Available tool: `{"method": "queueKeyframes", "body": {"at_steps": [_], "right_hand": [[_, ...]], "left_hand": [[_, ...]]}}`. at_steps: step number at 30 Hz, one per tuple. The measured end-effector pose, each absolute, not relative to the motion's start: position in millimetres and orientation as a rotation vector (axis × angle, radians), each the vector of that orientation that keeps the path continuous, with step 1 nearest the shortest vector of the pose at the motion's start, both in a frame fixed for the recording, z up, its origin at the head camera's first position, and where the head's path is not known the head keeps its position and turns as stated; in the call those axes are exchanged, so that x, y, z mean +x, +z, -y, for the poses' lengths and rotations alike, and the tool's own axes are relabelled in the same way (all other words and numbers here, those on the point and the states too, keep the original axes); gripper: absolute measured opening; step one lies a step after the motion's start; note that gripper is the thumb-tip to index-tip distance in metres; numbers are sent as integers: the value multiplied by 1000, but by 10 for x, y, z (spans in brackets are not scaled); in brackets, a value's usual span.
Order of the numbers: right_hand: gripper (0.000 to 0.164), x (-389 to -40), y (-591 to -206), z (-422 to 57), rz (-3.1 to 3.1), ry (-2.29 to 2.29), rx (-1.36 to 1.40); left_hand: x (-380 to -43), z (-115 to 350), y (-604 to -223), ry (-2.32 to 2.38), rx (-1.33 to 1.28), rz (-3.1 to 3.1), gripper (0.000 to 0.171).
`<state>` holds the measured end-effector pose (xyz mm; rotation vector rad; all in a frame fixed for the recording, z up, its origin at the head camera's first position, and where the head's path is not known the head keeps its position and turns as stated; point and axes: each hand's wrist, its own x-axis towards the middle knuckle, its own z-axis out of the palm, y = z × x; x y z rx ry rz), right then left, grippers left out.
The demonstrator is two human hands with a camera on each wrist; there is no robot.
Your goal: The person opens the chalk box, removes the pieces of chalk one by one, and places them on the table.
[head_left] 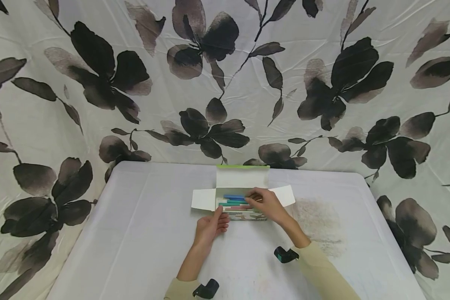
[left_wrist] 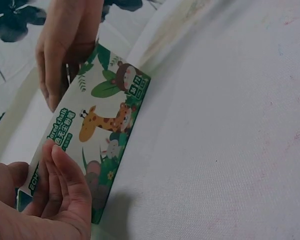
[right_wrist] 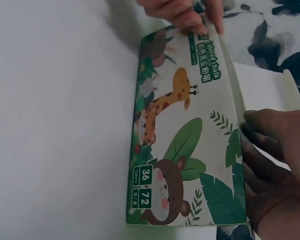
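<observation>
An open colored chalk box [head_left: 247,216], printed with cartoon animals and leaves, lies on the white-covered table. Inside it, blue, green and pinkish chalk sticks [head_left: 230,204] lie lengthwise. My left hand [head_left: 208,228] holds the box at its front left, thumb over the rim and fingers against the printed front [left_wrist: 102,120]. From the right, my right hand [head_left: 268,205] reaches over the box with its fingers bent down among the chalk. In the right wrist view the box wall [right_wrist: 165,140] hides the fingertips of the right hand [right_wrist: 285,155], so I cannot tell whether they pinch a stick.
The box's white lid [head_left: 242,177] stands up at the back, and side flaps [head_left: 204,199] spread left and right. A brownish smudge [head_left: 318,223] marks the tablecloth [head_left: 142,233] right of the box. A floral curtain [head_left: 266,91] hangs behind the table.
</observation>
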<state>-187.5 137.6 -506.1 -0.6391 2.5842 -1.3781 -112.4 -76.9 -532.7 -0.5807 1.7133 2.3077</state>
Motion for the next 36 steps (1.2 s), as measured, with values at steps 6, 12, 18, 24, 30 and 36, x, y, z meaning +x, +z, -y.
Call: {"method": "queueKeyframes", "body": {"at_steps": [6, 12, 18, 24, 30, 36], "right_hand": [[11, -2008, -5114, -1306, -2590, -1118, -892], [12, -2107, -5075, -1239, -2585, -878, -940], [7, -2162, -5062, -1193, -2576, -773, -916], [6, -2159, -5038, -1136, -2600, -628, -870], [5, -2157, -5024, -1095, -2615, -554, -825], [6, -2163, -4990, -1103, -2597, -579, -823]], "left_hand": [[-1129, 766, -5336, 2317, -579, -1703, 57], [-1134, 757, -5340, 2335, -608, -1677, 56], [-1124, 756, -5333, 2339, -600, -1667, 57], [-1127, 738, -5341, 2346, -620, -1685, 56], [-1125, 729, -5333, 2349, -618, -1684, 56], [-1124, 718, -5344, 2365, -610, -1677, 57]]}}
